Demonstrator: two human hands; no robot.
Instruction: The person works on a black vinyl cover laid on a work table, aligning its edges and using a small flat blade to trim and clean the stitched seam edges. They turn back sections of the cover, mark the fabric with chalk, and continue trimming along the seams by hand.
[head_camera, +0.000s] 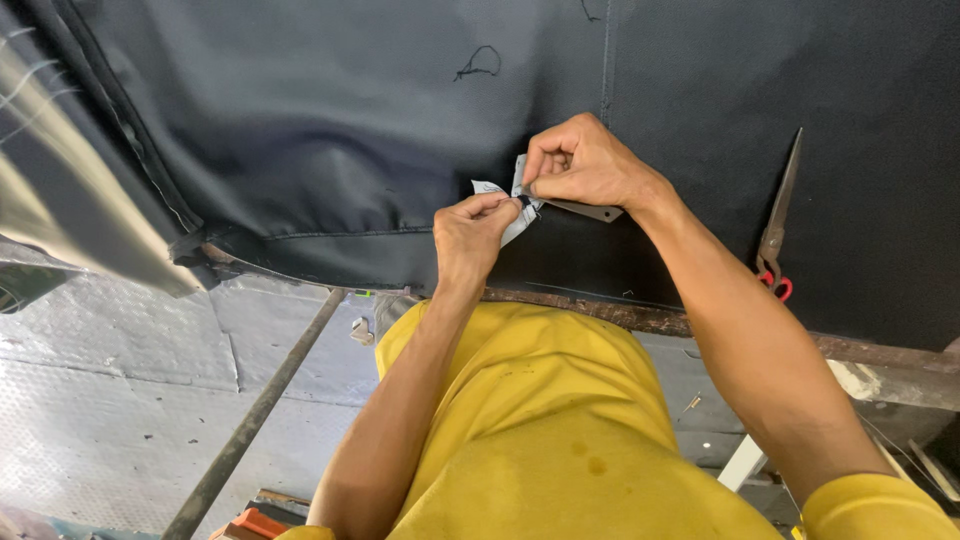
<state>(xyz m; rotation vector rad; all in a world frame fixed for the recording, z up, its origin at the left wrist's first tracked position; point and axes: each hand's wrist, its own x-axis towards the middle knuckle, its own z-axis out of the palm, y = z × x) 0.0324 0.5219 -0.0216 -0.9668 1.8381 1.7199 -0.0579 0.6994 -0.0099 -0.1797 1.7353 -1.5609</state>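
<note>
A broad sheet of dark blue-black fabric (330, 130) covered the work surface and filled most of the view, its stitched seam running across and its near edge folded over a worn wooden table edge (640, 318); below that lay a grey patterned metal floor (110, 400), crossed by a long rusty rod (255, 410); a pale shiny sheet (70, 190) slanted in at the far left edge; the person's yellow shirt (530, 430) filled the lower middle of the frame.

Both forearms reached up from the shirt to meet over the fabric near its middle; the right hand (585, 162) was clenched in a pinch, thumb against curled fingers, gripping the upper part of a small white paper scrap (516, 215); a flat grey strip (590, 210) stuck out from beneath that hand toward the wrist, though how it was held could not be told; the left hand (472, 232) pinched the same scrap from below, fingertips closed on it, so the scrap sat between the two hands just above the fabric.

Well apart to the right, a pair of scissors (778, 225) with red handles lay on the fabric, blades pointing away; a loose dark thread (478, 62) curled on the fabric far above the hands.
</note>
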